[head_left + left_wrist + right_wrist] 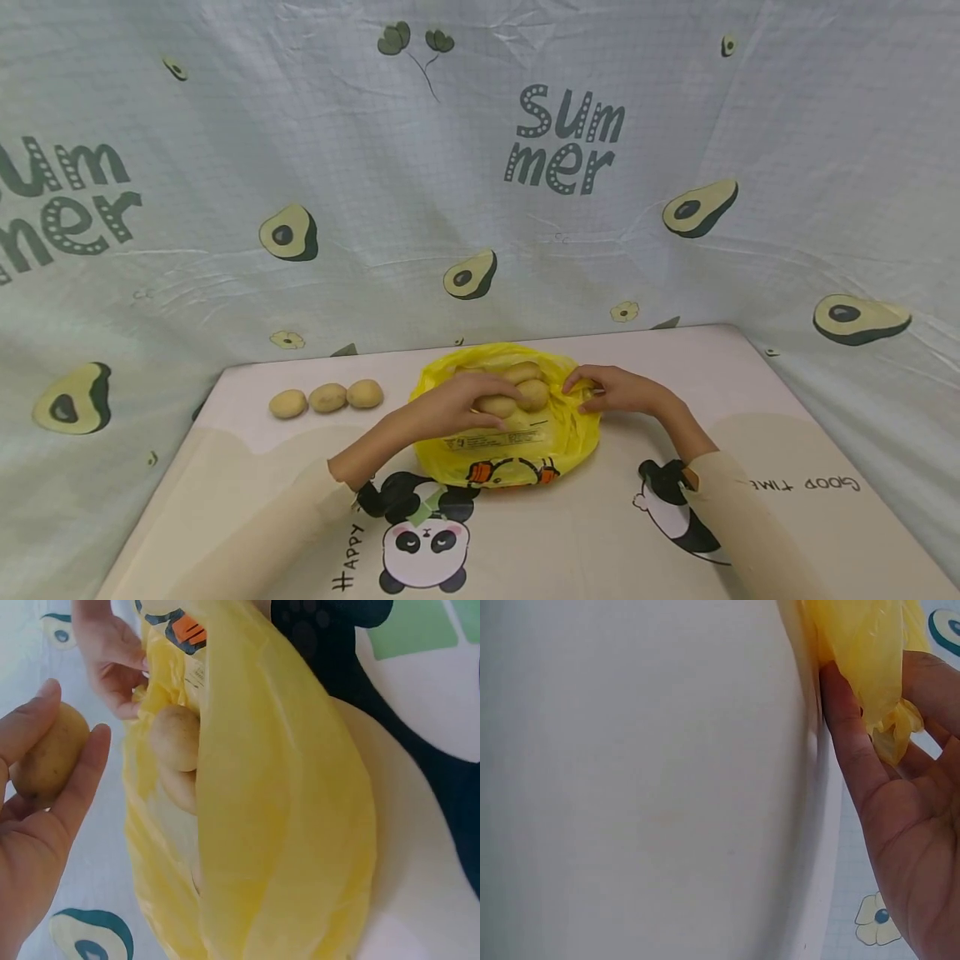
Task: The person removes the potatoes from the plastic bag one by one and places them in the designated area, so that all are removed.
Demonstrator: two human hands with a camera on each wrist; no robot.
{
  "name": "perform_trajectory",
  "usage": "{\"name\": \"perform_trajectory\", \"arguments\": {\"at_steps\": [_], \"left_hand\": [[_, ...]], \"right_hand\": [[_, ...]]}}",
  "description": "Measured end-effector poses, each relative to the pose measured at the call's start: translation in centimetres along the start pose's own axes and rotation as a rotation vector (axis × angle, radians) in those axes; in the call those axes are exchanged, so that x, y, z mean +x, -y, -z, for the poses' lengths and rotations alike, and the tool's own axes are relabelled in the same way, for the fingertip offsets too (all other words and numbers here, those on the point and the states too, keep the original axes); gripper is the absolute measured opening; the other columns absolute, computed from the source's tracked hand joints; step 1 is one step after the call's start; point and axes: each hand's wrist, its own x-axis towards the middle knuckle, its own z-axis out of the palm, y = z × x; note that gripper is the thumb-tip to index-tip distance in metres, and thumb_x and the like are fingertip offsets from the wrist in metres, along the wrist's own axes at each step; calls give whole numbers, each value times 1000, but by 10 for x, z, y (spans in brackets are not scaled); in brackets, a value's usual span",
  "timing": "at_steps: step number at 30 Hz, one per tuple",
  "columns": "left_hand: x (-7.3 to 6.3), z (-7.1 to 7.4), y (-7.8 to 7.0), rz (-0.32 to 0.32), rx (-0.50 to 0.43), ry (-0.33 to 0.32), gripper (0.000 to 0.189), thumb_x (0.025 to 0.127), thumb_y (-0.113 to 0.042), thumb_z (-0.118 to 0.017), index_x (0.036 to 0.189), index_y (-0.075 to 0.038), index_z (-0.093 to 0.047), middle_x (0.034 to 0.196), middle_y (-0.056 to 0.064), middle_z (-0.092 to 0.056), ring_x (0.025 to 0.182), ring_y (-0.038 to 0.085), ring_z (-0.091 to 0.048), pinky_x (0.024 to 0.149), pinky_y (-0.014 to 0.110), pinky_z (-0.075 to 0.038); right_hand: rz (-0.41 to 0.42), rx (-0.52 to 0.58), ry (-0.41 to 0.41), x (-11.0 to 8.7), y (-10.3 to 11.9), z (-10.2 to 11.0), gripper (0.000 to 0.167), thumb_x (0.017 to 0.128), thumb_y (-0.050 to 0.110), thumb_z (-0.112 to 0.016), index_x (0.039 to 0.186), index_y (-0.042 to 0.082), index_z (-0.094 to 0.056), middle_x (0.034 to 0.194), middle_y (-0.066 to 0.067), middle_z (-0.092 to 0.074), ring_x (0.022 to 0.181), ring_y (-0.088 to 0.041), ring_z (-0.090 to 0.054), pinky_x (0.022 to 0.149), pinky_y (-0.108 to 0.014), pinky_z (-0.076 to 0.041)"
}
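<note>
My left hand (459,402) is over the mouth of a yellow plastic bag (502,454), holding a potato (51,754) between thumb and fingers. Other potatoes (534,395) lie inside the bag, partly covered by its side in the left wrist view. At the bag's right rim, my right hand (630,390) pinches the crumpled plastic (862,652) between thumb and fingers. The bag lies spread open on the table, a printed cartoon face on its front.
Three potatoes (327,397) sit in a row on the table (592,533), left of the bag. Behind the table hangs a curtain (390,192) printed with avocados. Panda drawings (424,550) decorate the tabletop near its front.
</note>
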Motion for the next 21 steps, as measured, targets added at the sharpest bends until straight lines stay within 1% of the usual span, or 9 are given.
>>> {"name": "perform_trajectory", "arguments": {"at_steps": [5, 12, 16, 21], "left_hand": [[-9, 3, 2, 27, -34, -79, 47, 90, -24, -79, 134, -14, -67, 135, 2, -66, 129, 21, -58, 109, 39, -46], [-18, 4, 6, 37, -35, -142, 45, 89, -25, -79, 131, -17, -69, 131, 0, -68, 124, 19, -60, 106, 39, -48], [-23, 5, 6, 41, -39, -160, 41, 88, -22, -81, 127, -17, -70, 129, 0, -68, 123, 19, -60, 106, 40, -48], [-30, 5, 7, 69, -47, -189, 40, 83, -11, -85, 121, -18, -73, 130, 3, -68, 127, 24, -59, 107, 42, -47]], "right_hand": [[-1, 2, -4, 0, 0, 0, 31, 93, 16, -72, 123, 15, -65, 133, -9, -60, 127, -31, -51, 106, -53, -43], [-3, 2, -3, -1, 0, 1, 30, 93, 17, -72, 123, 16, -65, 134, -9, -60, 129, -32, -50, 107, -54, -42], [2, 6, -3, 0, -1, -1, 31, 93, 17, -71, 123, 15, -65, 134, -9, -60, 130, -33, -50, 107, -56, -42], [-5, 8, -7, -1, -2, -2, 31, 94, 18, -71, 123, 15, -65, 134, -9, -60, 131, -34, -49, 108, -57, -41]]}}
